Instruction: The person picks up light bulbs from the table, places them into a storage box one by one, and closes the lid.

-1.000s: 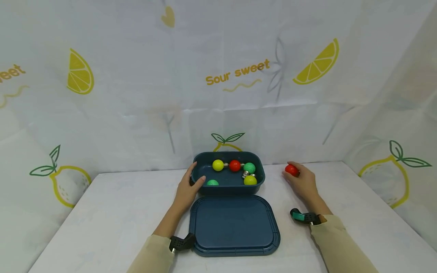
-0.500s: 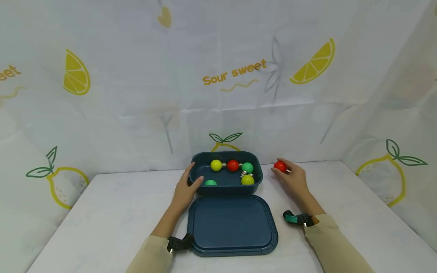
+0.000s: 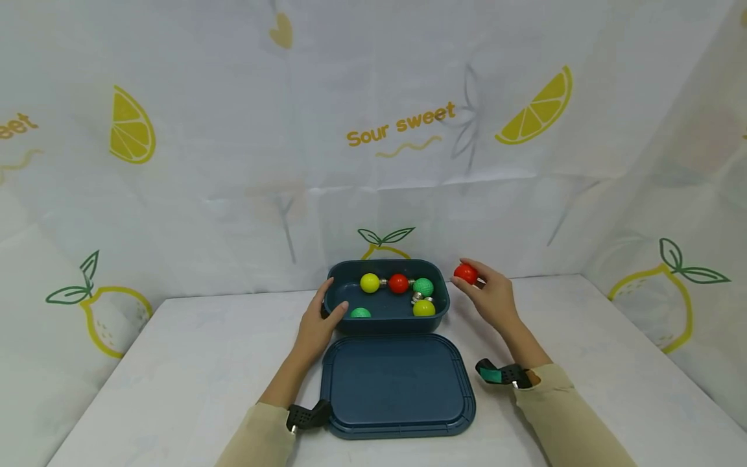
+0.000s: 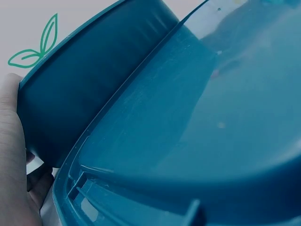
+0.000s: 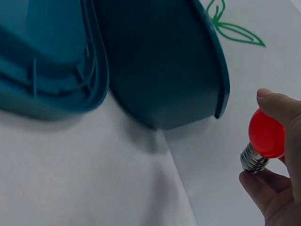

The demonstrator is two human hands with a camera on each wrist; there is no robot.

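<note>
A red light bulb (image 3: 465,273) with a silver screw base is pinched between the thumb and fingers of my right hand (image 3: 492,295), just right of a dark blue plastic box (image 3: 385,325). In the right wrist view the bulb (image 5: 267,135) is tilted, its threaded base pointing down and left. My left hand (image 3: 316,331) holds the box at its left end, thumb at the front rim and fingers along the outer side. Inside the box lie yellow bulbs (image 3: 370,283), a red bulb (image 3: 399,283) and green textured bulbs (image 3: 423,287).
A flat dark blue lid (image 3: 398,386) lies on the white table (image 3: 204,376), close in front of the box. Behind the box hangs a white sheet (image 3: 233,214) printed with lemons. Black straps (image 3: 309,415) are on both wrists.
My right hand has moved left and slightly upward with the red bulb, closer to the box's right end. The left hand stays at the box.
</note>
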